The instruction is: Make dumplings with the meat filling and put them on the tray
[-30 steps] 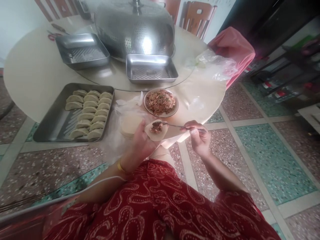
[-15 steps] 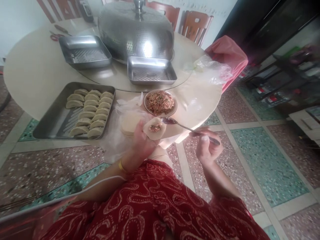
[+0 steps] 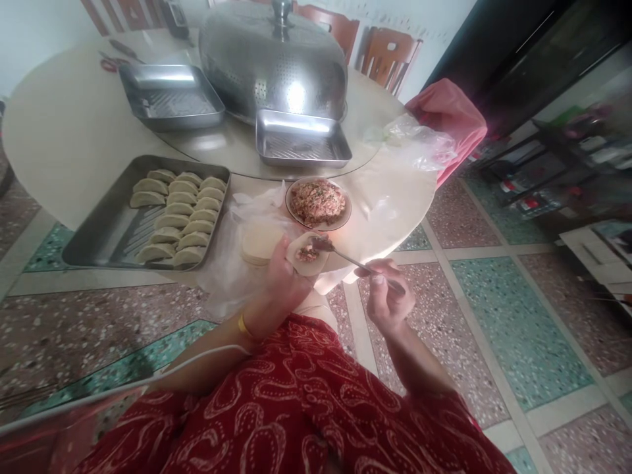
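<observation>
By the near edge of the cream round tabletop (image 3: 54,131), the left hand (image 3: 286,284) holds a pale round dough wrapper (image 3: 313,267) bearing pinkish mince (image 3: 307,254); the right hand (image 3: 390,297) grips a slim metal spoon (image 3: 351,260), bowl at the wrapper's rim.

Round table, front edge busiest

A pale round table (image 3: 54,118) carries a glass disc (image 3: 234,150). On the disc stand a steel dome (image 3: 271,66) and, before it, a small pan (image 3: 302,150); a second pan (image 3: 178,105) sits left of the dome. Along the near edge lie a large tray (image 3: 106,227), a plastic sheet (image 3: 228,237) and a bowl (image 3: 340,222). Scissors (image 3: 109,64) lie far left, a clear bag (image 3: 419,145) far right.
</observation>
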The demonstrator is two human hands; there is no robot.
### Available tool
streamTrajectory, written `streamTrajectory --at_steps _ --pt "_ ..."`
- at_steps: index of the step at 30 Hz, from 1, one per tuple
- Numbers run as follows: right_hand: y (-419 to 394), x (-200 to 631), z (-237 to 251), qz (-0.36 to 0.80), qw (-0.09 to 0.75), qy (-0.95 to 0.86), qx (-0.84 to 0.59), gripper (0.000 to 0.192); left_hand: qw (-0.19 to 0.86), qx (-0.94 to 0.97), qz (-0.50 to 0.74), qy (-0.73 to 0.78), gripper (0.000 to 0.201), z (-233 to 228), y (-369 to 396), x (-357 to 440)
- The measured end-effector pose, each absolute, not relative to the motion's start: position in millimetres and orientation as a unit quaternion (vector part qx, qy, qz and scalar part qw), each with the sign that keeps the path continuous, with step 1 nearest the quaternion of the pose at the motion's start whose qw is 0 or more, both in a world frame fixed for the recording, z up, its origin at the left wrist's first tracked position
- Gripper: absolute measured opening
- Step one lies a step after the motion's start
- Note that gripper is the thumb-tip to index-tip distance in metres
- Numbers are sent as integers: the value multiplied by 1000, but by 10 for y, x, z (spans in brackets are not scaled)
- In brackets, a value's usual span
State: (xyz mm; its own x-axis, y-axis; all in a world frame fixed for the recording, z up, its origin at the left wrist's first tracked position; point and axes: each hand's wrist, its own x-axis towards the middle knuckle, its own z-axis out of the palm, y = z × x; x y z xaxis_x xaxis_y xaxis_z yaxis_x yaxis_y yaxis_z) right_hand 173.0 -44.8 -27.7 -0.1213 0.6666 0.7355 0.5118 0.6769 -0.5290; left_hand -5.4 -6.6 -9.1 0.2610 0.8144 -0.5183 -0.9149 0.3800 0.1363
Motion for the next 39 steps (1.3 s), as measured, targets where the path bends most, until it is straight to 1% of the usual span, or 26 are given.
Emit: streamTrajectory --at_steps 3,7,13,20,24,29,34,36,39 --pt "-453 1687 -299 81 532 -757 -371 34 793 -92 538 272 58 -111 -63 -58" --pt "-445 1696 -323 64 511 -784 -346 37 789 -85 539 284 58 -124 -64 -61" --pt "-496 1766 -260 73 524 -788 -315 41 797 -92 539 258 59 -118 -59 -74" --pt "-521 1742 -252 50 500 -796 -338 33 802 -79 537 250 60 -156 -64 -80" --pt "-526 1688 -232 58 507 -797 -325 33 796 -87 539 261 64 -130 -62 -67" --pt "-485 1562 -207 11 514 -797 -316 33 797 -110 530 268 66 -96 -51 -54" --pt "-452 1683 -178 66 527 -783 -323 31 799 -98 529 268 66 -120 -42 -55" --pt "-432 1750 -158 61 531 -783 -319 32 800 -77 534 262 64 -144 -41 -58" --pt "-392 1794 -150 37 499 -806 -316 31 813 -60 517 262 63 -185 -37 -64"
